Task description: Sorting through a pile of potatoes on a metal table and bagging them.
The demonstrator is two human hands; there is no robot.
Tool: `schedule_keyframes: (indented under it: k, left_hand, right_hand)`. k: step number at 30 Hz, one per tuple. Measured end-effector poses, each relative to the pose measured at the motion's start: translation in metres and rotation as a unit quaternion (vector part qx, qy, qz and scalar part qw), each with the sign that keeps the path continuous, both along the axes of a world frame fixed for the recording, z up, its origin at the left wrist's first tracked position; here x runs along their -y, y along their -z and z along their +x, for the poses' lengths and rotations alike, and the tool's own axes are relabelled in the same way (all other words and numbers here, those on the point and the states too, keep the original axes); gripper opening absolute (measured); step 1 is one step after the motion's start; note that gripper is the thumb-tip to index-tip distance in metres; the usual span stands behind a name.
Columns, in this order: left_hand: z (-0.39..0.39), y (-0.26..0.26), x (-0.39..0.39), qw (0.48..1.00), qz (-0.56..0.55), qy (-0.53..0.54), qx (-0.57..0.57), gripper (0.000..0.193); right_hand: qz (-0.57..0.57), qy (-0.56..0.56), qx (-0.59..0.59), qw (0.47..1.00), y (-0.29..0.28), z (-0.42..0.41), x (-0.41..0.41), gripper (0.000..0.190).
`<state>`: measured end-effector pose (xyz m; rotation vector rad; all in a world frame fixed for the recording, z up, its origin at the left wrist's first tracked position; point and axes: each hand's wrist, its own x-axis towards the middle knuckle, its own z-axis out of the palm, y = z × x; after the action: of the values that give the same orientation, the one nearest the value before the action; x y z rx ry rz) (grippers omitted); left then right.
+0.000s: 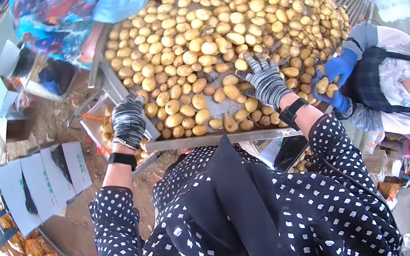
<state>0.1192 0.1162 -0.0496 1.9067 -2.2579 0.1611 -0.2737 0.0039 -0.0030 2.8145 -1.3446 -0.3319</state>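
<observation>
Many potatoes lie over a metal sorting table in front of me. My right hand, in a grey striped knit glove, rests on them with fingers spread, and a potato shows between thumb and forefinger. At the table's left rim, my left hand has its back to the camera and its fingers curled. Its palm is hidden, so I cannot tell whether it holds anything. Below and beside that hand sits a crate with potatoes in it.
At right, a co-worker's blue-gloved hands hold potatoes over the table. Another person's blue sleeve reaches in at the upper left. A raised metal lip runs along my side. White cartons stand on the floor at left.
</observation>
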Motion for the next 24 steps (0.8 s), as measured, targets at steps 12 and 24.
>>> schedule_keyframes:
  k: [12, 24]
  left_hand:
    - [-0.023, 0.005, 0.075, 0.987, 0.141, 0.034, -0.068, 0.020]
    - [-0.154, -0.034, 0.155, 0.972, 0.231, -0.004, -0.037, 0.081]
  right_hand:
    - [0.080, 0.141, 0.082, 0.983, -0.024, -0.068, -0.011, 0.041]
    - [0.015, 0.050, 0.118, 0.992, -0.009, 0.090, 0.124, 0.059]
